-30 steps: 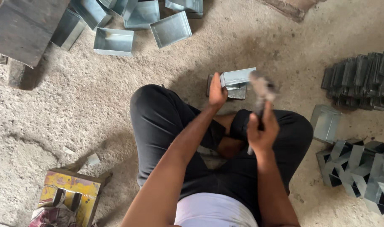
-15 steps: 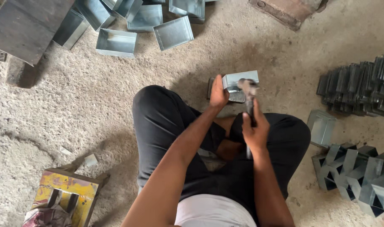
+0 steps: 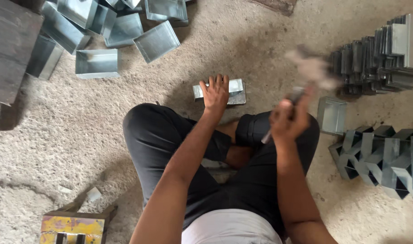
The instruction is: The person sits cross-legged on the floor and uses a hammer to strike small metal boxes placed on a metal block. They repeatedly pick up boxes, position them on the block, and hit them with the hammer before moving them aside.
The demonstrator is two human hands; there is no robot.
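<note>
I sit on a rough concrete floor with my knees bent, in dark trousers. My left hand [image 3: 215,92] lies flat on a small folded sheet-metal box [image 3: 233,88] resting on a metal block in front of my legs. My right hand [image 3: 288,119] grips the handle of a hammer [image 3: 310,70], raised up and to the right of the box, its head blurred by motion.
Several open sheet-metal boxes [image 3: 98,63] lie scattered at the upper left beside a dark metal sheet [image 3: 9,49]. Stacked folded metal pieces [image 3: 378,54] stand at the upper right, more folded pieces [image 3: 383,158] at the right. A yellow wooden object [image 3: 73,226] sits at the lower left.
The hammer was down on the box half a second ago; my right hand has swung it up and to the right. My left hand shifted from gripping the box's side to pressing on top.
</note>
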